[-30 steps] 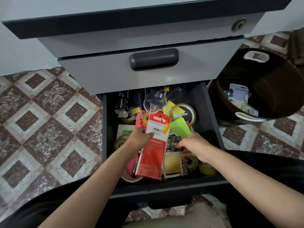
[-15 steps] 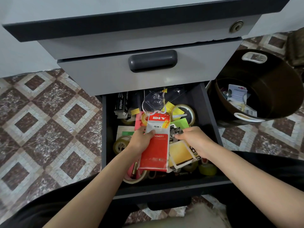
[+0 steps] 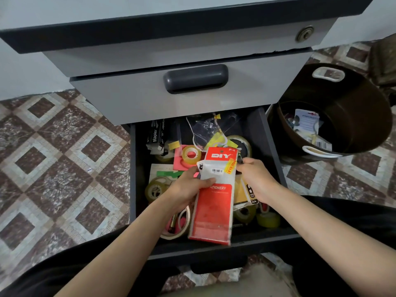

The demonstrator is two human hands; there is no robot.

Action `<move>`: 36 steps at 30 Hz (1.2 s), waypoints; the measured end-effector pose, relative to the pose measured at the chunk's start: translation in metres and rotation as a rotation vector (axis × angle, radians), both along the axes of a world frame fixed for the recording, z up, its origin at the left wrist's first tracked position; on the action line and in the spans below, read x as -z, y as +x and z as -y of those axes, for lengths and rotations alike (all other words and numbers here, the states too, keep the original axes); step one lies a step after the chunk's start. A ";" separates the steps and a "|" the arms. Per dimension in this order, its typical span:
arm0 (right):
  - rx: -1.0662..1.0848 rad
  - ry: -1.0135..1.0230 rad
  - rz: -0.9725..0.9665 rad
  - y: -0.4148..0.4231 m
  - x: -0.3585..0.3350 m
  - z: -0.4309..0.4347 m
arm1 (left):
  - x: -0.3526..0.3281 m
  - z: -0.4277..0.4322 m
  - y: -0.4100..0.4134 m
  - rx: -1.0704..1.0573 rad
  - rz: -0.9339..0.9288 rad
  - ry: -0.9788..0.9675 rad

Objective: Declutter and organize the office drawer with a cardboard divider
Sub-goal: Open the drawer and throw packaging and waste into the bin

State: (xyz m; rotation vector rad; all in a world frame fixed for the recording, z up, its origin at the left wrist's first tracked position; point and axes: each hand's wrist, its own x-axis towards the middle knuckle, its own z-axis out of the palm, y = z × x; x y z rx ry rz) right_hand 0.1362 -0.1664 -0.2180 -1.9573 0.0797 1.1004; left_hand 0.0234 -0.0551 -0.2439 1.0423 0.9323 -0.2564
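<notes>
Lifted higher than a second ago, the red packet [image 3: 214,202] now hangs over the near half of the open drawer [image 3: 272,146], and the right hand [image 3: 257,179] has come up off the clutter to the packet's upper right edge. White letters on the red top read "DIY". Lower down "ATIONERY" shows, its first letters hidden by a thumb. A barcode and a yellow sticker sit on the white band between.

The left hand [image 3: 188,187] grips the packet at its left edge, thumb across the front and fingers behind. The right hand's fingers are curled by the yellow sticker. Something small and dark shows at their tips, and I cannot tell what they hold. A card marked "AA" [image 3: 250,194] lies under that wrist.

Around them the drawer holds a black box printed "stapler" [image 3: 155,136] at the far left, a clear bag [image 3: 205,127], a pink pad [image 3: 179,159] with a small tape roll [image 3: 190,154] on it, and more tape rolls [image 3: 155,188].

On the tiled floor to the right stands a dark bin [image 3: 360,108] with papers and barcoded labels inside.
</notes>
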 end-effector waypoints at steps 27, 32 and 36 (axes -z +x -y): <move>-0.013 -0.019 -0.145 0.011 0.010 -0.002 | -0.001 0.000 0.001 -0.142 -0.018 -0.003; 0.153 0.130 -0.226 0.001 0.011 -0.009 | -0.004 0.008 0.004 -0.090 0.054 -0.025; 0.095 0.176 -0.251 0.002 0.009 -0.008 | -0.004 0.012 0.006 -0.088 0.068 0.040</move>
